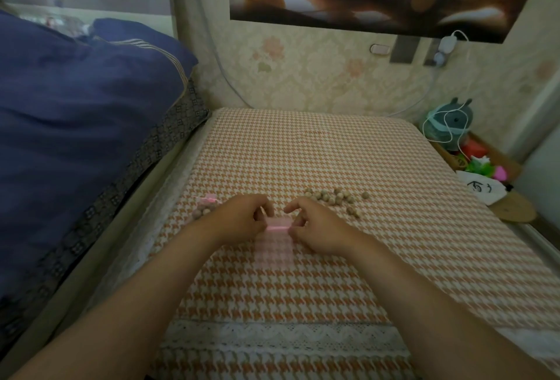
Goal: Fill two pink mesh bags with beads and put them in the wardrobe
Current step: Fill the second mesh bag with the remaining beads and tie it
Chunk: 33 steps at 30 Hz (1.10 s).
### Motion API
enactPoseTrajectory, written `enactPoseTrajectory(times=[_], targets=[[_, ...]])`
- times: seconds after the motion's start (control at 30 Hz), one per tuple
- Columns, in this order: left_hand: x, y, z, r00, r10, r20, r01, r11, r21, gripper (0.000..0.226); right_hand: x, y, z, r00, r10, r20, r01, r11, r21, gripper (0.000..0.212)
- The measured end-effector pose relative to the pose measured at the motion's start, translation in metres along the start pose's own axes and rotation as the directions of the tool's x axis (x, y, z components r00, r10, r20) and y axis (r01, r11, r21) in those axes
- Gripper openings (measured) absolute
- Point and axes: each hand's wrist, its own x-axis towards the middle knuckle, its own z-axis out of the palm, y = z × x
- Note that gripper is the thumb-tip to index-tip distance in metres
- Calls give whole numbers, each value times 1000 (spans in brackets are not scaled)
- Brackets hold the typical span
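An empty pink mesh bag [274, 248] is laid flat on the houndstooth cloth [333, 273], and everything else is placed here in relation to it. Its mouth, on the edge away from the person, is crossed by a bright pink drawstring [277, 229].

The left hand [242, 219] is set at the bag's upper left corner. Its fingers [262, 204] are curled tightly inward, and the mesh edge is pinched between fingertips and thumb. The right hand [316, 226] is set at the upper right corner — its lower fingers are bent and the right end of the drawstring is nipped at their tips, while the index finger [295, 204] is curved over the mouth toward the left hand. Only a narrow gap is left between the two hands. Whether the mouth is pulled open cannot be told.

Left of the bag, just past the left hand, a second pink mesh bag [206, 207] is seen — beads are held inside it and its top is gathered. Beyond the bag and to its right, loose beads [333, 196] are scattered on the cloth, apart from the right hand. Far to its left, blue bedding [75, 113] is heaped.
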Motion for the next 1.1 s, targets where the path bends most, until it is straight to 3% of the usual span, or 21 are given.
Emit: enactPoseTrajectory(times=[0.13, 0.23, 0.43, 0.6, 0.73, 0.87, 0.97, 1.1], targets=[[7, -1, 6, 998, -70, 5, 69, 986, 150, 19, 6, 0, 3, 1000, -9, 1, 9, 994, -107, 32], [17, 8, 9, 995, -53, -80, 69, 973, 219, 36, 7, 2, -6, 998, -7, -66, 0, 996, -92, 27], [48, 41, 24, 987, 47, -152, -22, 987, 161, 48, -1, 36, -42, 953, 7, -303, -103, 948, -303, 31], [83, 67, 55, 998, -16, -59, 24, 991, 134, 67, -5, 82, -61, 937, 135, -321, -280, 838, -468, 64], [107, 72, 71, 992, -125, -9, 123, 960, 250, 83, -1, 104, -70, 915, 272, -297, -375, 845, -382, 95], [131, 69, 80, 977, -203, 63, 189, 966, 179, 95, 17, 111, -83, 913, 359, -193, -401, 875, -270, 114], [144, 69, 85, 989, -117, 92, 100, 981, 169, 84, 33, 113, -88, 920, 368, -137, -391, 892, -228, 105], [151, 70, 89, 993, 12, 122, -34, 983, 182, 70, 51, 111, -85, 965, 241, -108, -255, 957, -141, 53]])
